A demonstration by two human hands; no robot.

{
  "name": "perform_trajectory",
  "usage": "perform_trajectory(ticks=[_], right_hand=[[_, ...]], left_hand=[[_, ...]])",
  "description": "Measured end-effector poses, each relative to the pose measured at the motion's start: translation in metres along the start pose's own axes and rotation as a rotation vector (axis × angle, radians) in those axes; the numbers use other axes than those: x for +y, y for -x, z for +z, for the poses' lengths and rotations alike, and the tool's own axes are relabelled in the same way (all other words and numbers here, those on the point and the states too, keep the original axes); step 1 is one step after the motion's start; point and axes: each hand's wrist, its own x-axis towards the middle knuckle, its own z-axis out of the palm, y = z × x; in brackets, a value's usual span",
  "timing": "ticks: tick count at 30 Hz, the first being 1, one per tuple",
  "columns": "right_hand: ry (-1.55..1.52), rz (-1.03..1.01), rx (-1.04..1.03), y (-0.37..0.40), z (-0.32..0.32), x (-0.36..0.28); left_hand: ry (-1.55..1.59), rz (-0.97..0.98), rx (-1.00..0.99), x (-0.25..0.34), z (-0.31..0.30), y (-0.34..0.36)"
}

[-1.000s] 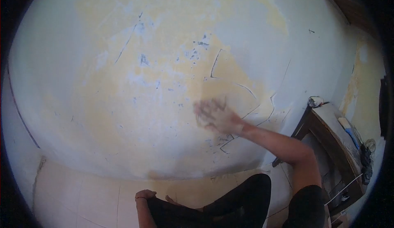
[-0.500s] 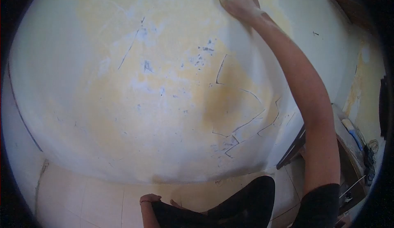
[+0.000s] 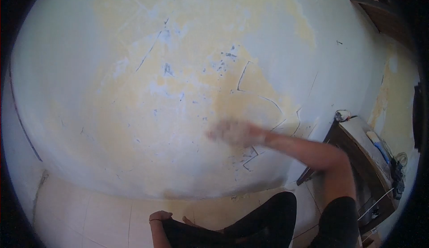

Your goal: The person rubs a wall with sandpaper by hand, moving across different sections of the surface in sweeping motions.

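In front of me stands a wall [image 3: 187,87] with yellowish and pale patches, cracks and dark chipped spots. My right hand [image 3: 234,132] is at the lower middle of the wall, its fingers smeared by motion. Whether it still holds the small pale piece from the earlier frame cannot be made out. Low at the front, my left hand [image 3: 160,216] rests on my knee with its fingers loosely laid over it and nothing visible in them.
At the right stands a wooden table [image 3: 357,129] bearing a tool with a blue handle [image 3: 380,146] and dark cables [image 3: 397,176]. A wooden shelf [image 3: 380,13] hangs at the upper right. A nail [image 3: 339,43] sticks out of the wall. Tiled floor [image 3: 107,212] runs along the wall's foot.
My right hand has come down from the top of the wall to its lower middle, with the elbow now bent. The view has shifted slightly. My left hand stays on the knee.
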Motion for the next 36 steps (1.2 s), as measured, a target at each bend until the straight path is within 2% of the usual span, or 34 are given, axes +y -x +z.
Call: perform_trajectory(ticks=[1, 2, 3, 5, 6, 8, 11, 13, 14, 15, 17, 18, 19, 20, 21, 24, 25, 26, 29, 30, 32, 33, 36], right_hand=[[0.139, 0.015, 0.046, -0.01, -0.024, 0.047], [0.219, 0.119, 0.012, -0.024, -0.067, 0.093], [0.196, 0.285, 0.111, -0.033, -0.102, 0.139], [0.521, 0.409, 0.249, -0.039, -0.146, 0.228], [0.485, 0.492, 0.308, -0.037, -0.158, 0.281], [0.458, 0.891, 0.236, -0.045, -0.191, 0.31], [0.258, 1.045, 0.354, -0.076, -0.2, 0.274], [0.743, 0.627, 0.289, -0.067, -0.143, 0.252], [0.619, 0.67, 0.311, -0.084, -0.13, 0.21], [0.544, 0.567, 0.24, -0.085, -0.104, 0.157], [0.361, 0.376, 0.084, -0.088, -0.052, 0.053], [0.387, 0.216, -0.002, -0.078, -0.035, 0.004], [-0.43, 0.128, 0.209, -0.053, 0.015, -0.037], [-0.412, 0.034, 0.094, -0.038, 0.014, -0.063], [-0.393, -0.058, -0.019, -0.033, 0.006, -0.074], [-0.11, -0.131, 0.021, -0.036, 0.002, -0.035], [-0.263, 0.002, -0.034, -0.052, -0.013, -0.003], [-0.178, 0.033, -0.018, -0.054, -0.037, 0.047], [0.477, 0.352, 0.166, -0.062, -0.134, 0.196], [0.634, 0.487, 0.068, -0.056, -0.154, 0.241], [0.368, 0.903, 0.122, -0.054, -0.201, 0.289], [0.272, 1.092, 0.254, -0.062, -0.217, 0.291], [0.218, 1.084, 0.378, -0.077, -0.195, 0.269]], left_hand=[[-0.034, 0.012, 0.016, 0.004, -0.002, 0.005], [-0.066, 0.025, 0.034, 0.01, -0.005, 0.014], [-0.097, 0.038, 0.051, 0.015, -0.006, 0.018], [-0.051, 0.02, 0.002, 0.013, -0.007, 0.004], [-0.029, 0.009, -0.023, 0.01, -0.007, -0.001], [-0.006, -0.034, -0.021, 0.024, -0.014, 0.024], [0.009, -0.024, 0.008, 0.018, -0.014, 0.022], [-0.004, -0.001, 0.031, 0.01, -0.007, 0.008], [-0.016, 0.006, 0.05, 0.007, -0.005, 0.0], [-0.028, 0.011, 0.07, 0.005, -0.001, -0.004], [-0.054, -0.014, 0.139, 0.027, -0.009, 0.042], [-0.07, -0.032, 0.174, 0.031, -0.01, 0.06], [-0.018, -0.022, 0.123, 0.023, -0.004, 0.045], [0.034, -0.012, 0.076, 0.013, 0.0, 0.019], [0.086, -0.005, 0.03, 0.012, -0.004, 0.025], [0.011, 0.068, 0.078, 0.015, -0.007, 0.05], [0.034, 0.074, 0.071, 0.012, -0.007, 0.042], [0.056, 0.081, 0.064, 0.007, -0.005, 0.028], [0.053, 0.064, 0.052, 0.02, -0.013, 0.041], [0.036, 0.053, 0.051, 0.027, -0.016, 0.048], [0.005, 0.067, 0.046, 0.027, -0.014, 0.034], [-0.011, 0.068, 0.047, 0.022, -0.013, 0.026], [0.157, 0.03, -0.072, 0.006, -0.004, -0.014]])
